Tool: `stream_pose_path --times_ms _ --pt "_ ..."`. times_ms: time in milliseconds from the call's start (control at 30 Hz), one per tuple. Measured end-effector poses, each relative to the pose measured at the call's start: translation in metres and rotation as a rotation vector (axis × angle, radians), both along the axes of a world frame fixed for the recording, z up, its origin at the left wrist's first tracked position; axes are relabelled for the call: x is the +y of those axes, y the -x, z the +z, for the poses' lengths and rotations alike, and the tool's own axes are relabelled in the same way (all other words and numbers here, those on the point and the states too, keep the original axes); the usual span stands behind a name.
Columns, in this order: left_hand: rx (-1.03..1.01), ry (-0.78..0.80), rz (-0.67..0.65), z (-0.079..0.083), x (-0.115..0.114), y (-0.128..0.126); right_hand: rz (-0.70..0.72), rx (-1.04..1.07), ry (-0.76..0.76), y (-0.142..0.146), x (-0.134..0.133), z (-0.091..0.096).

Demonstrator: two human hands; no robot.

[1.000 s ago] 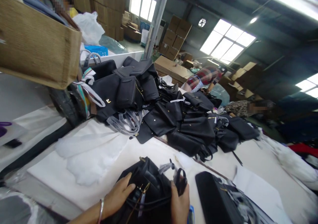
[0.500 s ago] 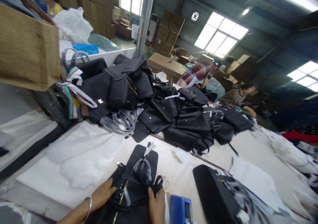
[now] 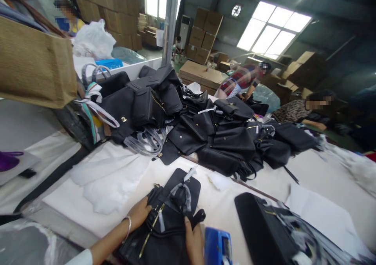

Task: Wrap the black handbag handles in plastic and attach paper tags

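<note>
**Black bag held at both sides, with a blue device crowding its 3 o'clock**

The black bag (image 3: pixel 172 243) lies on the near part of the tabletop (image 3: pixel 216 206), directly in front of the person. Clock positions here are read from its middle. The left hand (image 3: pixel 141 212) is at 10 o'clock, its grip closed on the bag's edge. The right hand (image 3: pixel 194 237) is at 3 o'clock, thumb over the side beside a black strap (image 3: pixel 198 217); its grip appears closed on the bag too, though most of the fingers are hidden.

At 1 o'clock the bag's flap (image 3: pixel 195 184) lies folded back, with a wrapped handle (image 3: pixel 188 198) looped over it. Should the bag be turned or lifted, that loop could flop back over the gold zip (image 3: pixel 151 229), or its loose wrapping could snag.

The blue device (image 3: pixel 217 245) sits just beyond the right hand, so a swing towards 3 o'clock could knock it, simply because the gap is so narrow. Farther that way, a boxy black bag (image 3: pixel 255 225) might be nudged as well.

At 10 o'clock, a thin white sheet (image 3: pixel 114 182) could slide or crumple if the bag were dragged across it. A push towards 1 o'clock might run into the bag heap (image 3: pixel 232 141), whose loosely stacked pieces look ready to slip.
</note>
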State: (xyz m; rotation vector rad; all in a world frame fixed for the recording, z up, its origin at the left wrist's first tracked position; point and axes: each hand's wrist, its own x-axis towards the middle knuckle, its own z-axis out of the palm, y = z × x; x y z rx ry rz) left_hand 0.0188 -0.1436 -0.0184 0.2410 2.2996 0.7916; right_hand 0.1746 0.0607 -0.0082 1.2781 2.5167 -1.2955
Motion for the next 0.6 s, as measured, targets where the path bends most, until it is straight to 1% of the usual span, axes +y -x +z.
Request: stream_pose_path --times_ms 67,133,200,300,367,433,500,533,600 --pt "-0.006 0.046 -0.016 -0.008 0.007 0.003 0.055 -0.071 -0.013 0.005 0.003 0.000" --pt "0.006 0.073 -0.035 -0.009 0.008 0.005 0.093 -0.099 -0.046 0.011 0.004 0.001" --pt "0.030 0.086 -0.054 -0.001 0.002 0.004 0.105 -0.065 -0.061 0.011 0.002 0.005" --pt "0.076 0.108 -0.064 0.019 -0.012 -0.003 0.083 0.015 -0.102 0.001 -0.008 0.011" --pt "0.117 0.131 -0.050 0.031 -0.022 -0.014 0.073 0.020 -0.188 -0.010 -0.018 0.012" --pt "0.156 0.159 -0.027 0.037 -0.028 -0.030 0.063 -0.010 -0.301 -0.021 -0.029 0.009" --pt "0.188 0.193 -0.008 0.036 -0.030 -0.048 0.054 -0.032 -0.383 -0.030 -0.036 0.002" --pt "0.201 0.212 -0.004 0.033 -0.030 -0.057 0.056 -0.037 -0.397 -0.034 -0.039 -0.003" --pt "0.218 0.246 -0.010 0.025 -0.029 -0.072 0.054 -0.005 -0.361 -0.043 -0.043 -0.014"
